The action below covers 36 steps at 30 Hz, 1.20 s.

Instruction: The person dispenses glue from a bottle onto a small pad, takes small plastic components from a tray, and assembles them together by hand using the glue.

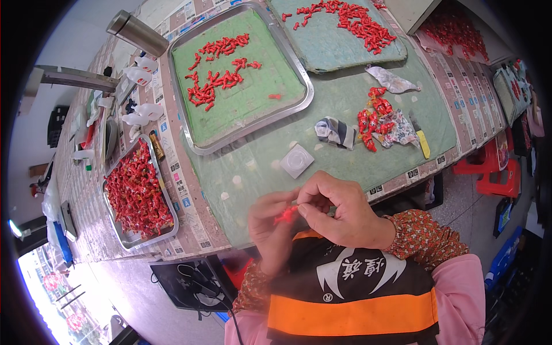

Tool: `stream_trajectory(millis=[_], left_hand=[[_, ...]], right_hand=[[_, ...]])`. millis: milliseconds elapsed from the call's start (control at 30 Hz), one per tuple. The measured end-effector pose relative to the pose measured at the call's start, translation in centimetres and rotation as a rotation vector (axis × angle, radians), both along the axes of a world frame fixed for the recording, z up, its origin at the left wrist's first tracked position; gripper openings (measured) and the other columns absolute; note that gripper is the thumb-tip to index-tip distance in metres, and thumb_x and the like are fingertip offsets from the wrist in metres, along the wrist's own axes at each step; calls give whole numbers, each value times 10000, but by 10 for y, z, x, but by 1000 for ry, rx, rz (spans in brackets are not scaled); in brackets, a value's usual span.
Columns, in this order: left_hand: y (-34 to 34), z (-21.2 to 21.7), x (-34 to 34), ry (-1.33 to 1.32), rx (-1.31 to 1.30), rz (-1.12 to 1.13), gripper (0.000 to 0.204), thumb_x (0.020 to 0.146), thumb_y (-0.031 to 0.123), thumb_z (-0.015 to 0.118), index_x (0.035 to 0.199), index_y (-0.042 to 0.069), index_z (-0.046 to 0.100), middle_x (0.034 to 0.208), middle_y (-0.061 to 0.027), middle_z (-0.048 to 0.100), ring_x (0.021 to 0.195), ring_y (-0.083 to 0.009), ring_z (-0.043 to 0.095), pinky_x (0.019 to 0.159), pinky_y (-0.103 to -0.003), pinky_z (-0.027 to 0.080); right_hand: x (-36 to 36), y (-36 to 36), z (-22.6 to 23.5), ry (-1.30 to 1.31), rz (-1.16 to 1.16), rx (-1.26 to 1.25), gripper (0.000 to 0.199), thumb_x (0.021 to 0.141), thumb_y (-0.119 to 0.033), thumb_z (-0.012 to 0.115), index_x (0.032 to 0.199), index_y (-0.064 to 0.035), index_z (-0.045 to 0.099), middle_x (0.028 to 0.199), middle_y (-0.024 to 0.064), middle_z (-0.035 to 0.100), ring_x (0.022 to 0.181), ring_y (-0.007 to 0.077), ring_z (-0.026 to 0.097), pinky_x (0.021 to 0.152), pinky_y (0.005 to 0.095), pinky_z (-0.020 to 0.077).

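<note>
Near the table's front edge, my left hand (269, 223) is blurred by motion, its fingers closed round a small red figure (286, 215). My right hand (345, 214) is beside it, thumb and fingertips pinched together at the figure's end; what lies between those fingertips is too small to make out. Just beyond my hands lies a small square white piece with a round mark (297, 160). Further right, several shiny red figures (374, 122) are heaped by a patterned cloth (401, 130) and a folded striped cloth (335, 132).
A metal tray (307, 95) with a green lining holds rows of red pieces. Others lie on a pale blue board (322, 57). At left stand a filled tray of red figures (138, 192), white bottles (144, 113) and a steel flask (138, 33). A yellow-handled tool (424, 144) lies right.
</note>
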<state>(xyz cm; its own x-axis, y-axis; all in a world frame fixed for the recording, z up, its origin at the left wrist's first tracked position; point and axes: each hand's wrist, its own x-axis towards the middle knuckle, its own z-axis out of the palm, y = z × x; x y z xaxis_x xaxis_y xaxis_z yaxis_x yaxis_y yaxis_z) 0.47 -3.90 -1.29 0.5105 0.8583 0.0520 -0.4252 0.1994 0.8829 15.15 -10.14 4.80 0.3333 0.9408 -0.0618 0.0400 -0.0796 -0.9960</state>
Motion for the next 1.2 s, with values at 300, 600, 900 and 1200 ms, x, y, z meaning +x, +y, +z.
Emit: stream_trajectory(millis=[300,600,900,1200], left_hand=[[-1,-1,-1,25,35,12,268,828,23,730,1029,48,554,1138,-170,585,1056,-241,596,936,-333,472],[11,-8,-15,303,568,5,211,853,-27,677,1016,47,565,1138,-190,581,1107,-356,618,894,-390,549],[25,1,-13,362,928,4,173,825,-79,664,944,21,588,1034,-194,646,1003,-361,670,748,-379,614],[23,2,-11,348,1002,22,222,722,-21,730,934,16,674,1002,-173,691,955,-346,693,805,-394,577]], right_hand=[[1,-1,1,-33,6,-8,110,832,-19,632,877,-19,531,745,85,598,647,169,628,574,292,484],[7,-5,5,-83,80,-30,98,852,0,635,893,-18,548,734,21,570,639,61,552,545,225,448],[18,-6,5,44,177,-123,88,865,-5,628,895,-16,545,744,-14,562,656,22,516,567,203,438],[29,-4,6,140,253,-276,76,855,-18,635,867,-15,559,721,-20,566,655,20,508,558,198,430]])
